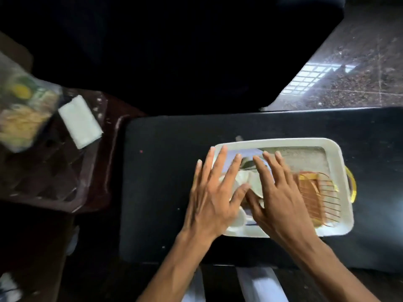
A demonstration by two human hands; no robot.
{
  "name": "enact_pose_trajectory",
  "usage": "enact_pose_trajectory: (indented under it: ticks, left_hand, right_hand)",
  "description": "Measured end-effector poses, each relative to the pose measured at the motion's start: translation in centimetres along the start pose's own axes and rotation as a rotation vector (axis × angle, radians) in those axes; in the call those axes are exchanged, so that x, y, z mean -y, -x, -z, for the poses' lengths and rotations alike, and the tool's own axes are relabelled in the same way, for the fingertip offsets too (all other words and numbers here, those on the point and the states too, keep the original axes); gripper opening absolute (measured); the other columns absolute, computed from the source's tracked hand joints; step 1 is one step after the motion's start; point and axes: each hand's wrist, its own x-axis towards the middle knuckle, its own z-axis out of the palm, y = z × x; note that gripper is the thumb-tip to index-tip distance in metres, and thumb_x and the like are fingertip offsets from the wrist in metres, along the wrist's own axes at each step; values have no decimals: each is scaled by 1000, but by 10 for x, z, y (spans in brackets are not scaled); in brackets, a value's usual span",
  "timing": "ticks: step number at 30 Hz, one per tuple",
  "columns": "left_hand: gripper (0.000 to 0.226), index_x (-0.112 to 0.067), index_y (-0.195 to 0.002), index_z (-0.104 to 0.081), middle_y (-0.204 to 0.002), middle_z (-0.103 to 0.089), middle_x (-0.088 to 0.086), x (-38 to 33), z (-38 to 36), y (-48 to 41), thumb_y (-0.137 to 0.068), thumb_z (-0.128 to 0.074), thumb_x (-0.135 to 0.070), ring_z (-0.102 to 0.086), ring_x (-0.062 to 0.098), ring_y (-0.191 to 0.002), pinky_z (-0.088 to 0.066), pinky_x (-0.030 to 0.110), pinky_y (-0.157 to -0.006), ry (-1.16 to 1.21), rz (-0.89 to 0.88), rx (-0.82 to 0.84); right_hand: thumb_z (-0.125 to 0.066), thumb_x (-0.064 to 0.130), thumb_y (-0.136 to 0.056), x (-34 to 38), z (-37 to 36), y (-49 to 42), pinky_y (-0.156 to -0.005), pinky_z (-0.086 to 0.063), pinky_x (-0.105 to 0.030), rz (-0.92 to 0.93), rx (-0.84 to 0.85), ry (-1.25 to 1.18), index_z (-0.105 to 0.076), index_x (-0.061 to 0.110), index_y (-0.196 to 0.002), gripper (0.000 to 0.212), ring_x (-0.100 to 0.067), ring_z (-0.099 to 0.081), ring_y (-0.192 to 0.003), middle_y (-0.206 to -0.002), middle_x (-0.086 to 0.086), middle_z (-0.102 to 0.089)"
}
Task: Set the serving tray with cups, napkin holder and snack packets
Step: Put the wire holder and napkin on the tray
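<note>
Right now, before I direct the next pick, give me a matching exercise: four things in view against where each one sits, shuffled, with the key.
Things:
1. napkin holder
2. napkin stack
3. snack packets
4. left hand

Places:
A. on the brown side table, at its side nearer the tray
B. far left edge of the view
C. right end of the tray
D. spread flat over the tray's left end

Pairs: 1-C, 2-A, 3-B, 4-D.

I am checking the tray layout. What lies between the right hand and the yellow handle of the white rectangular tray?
A golden wire napkin holder lies there, inside the white rectangular tray, as the head view shows.
</note>
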Motion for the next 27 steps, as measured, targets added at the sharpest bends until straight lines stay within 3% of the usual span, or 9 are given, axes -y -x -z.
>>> enact_pose_trajectory:
  ticks: [2,5,15,23,27]
  left_hand:
    - [68,-29,-161,-21,-172,-6,5,42,18,7,-101,-19,-62,4,24,-160,-3,52,-129,-127,46,24]
    - [70,-29,-161,-19,-172,-4,6,105,47,19,-100,-17,-63,6,25,-160,-3,55,-128,-238,130,12]
    - [58,-19,-155,-41,-166,-28,18,287,132,40,-104,-42,-47,-22,38,-155,-26,57,-122,-290,434,-134]
    - [58,-24,-157,-34,-167,-27,13,356,142,24,-105,-34,-50,-17,33,-157,-23,56,-124,-294,410,-58]
    - [57,-23,-155,-37,-167,-29,13,369,137,21,-105,-36,-50,-18,33,-157,-22,57,-124,-265,390,-34]
  right_hand:
    - [-29,61,-97,31,-18,-14,-124,-16,-47,44,53,67,-25,15,-157,75,-28,1,-155,-166,-11,-12]
    - [-20,71,-90,78,-41,-34,-121,-19,-55,91,81,106,-17,20,-159,85,-28,7,-154,-167,-8,-4]
    - [-6,79,-89,220,-104,-102,-123,-6,-57,247,124,218,5,24,-159,89,-28,25,-150,-166,-6,16]
    - [-18,69,-96,306,-142,-160,-124,-10,-53,306,165,159,7,23,-158,82,-26,15,-153,-167,-6,8]
    - [-44,56,-97,328,-159,-181,-116,-32,-49,143,199,-112,-12,16,-157,79,-30,-18,-150,-162,-10,-22]
